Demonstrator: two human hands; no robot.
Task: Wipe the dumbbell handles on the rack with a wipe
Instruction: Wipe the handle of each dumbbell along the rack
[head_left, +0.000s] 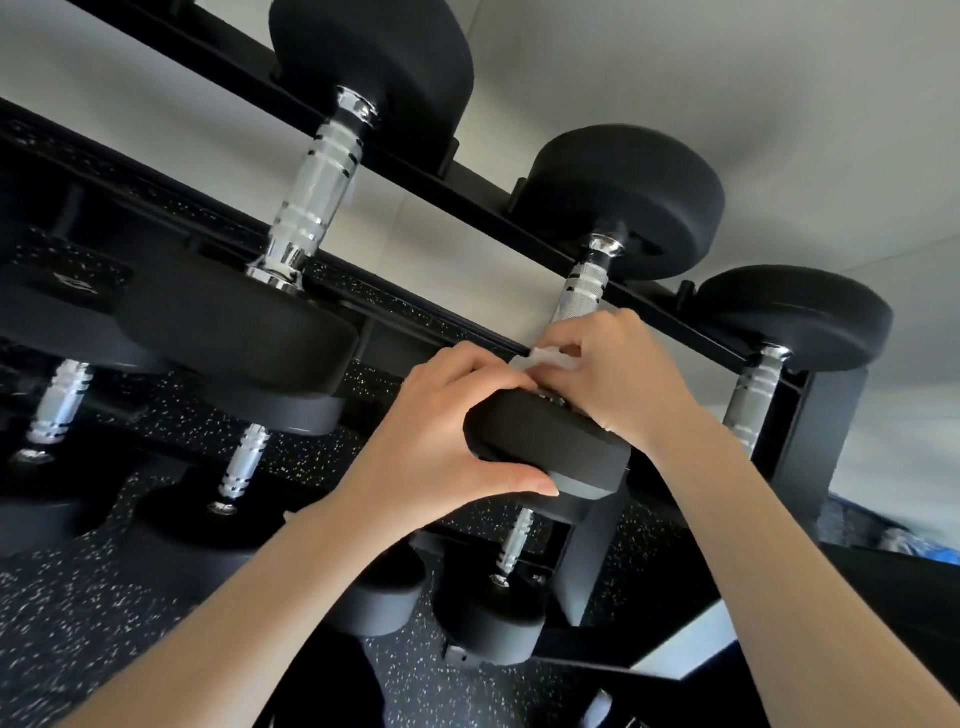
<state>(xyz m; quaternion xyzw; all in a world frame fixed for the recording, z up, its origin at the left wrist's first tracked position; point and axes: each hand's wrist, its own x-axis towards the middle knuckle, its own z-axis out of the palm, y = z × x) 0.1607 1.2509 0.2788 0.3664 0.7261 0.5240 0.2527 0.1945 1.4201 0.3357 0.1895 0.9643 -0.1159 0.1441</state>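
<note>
A black rack (810, 415) runs across the view, its rails slanting down from upper left to right, and it carries dumbbells on more than one level. On the far left, lower shelves hold dumbbells with ridged chrome handles (60, 402) and black round ends, over a black floor (78, 613) flecked with white. Further right on the top level sits a large dumbbell (317, 182), its shiny handle stretching between a big rear end and a big near end. Below it, another chrome handle (244, 462) shows between the shelves.

In the middle, the left hand (447, 436) grips the near black end (545, 447) of a smaller dumbbell on the top level, fingers curled over its upper edge and thumb pressed along its underside. Just to the right, the right hand (613, 374) is curled round the lower part of that dumbbell's handle (584, 286), pinching a white wipe (550, 361) against it; the wipe peeks out between the two hands, which nearly touch. The upper part of the handle is bare, leading up to the rear black end (623, 197).

On the far right, a third top-level dumbbell (795, 317) rests by the rack's upright post, its handle running downward. A pale wall (727, 78) fills the background behind the rack.
</note>
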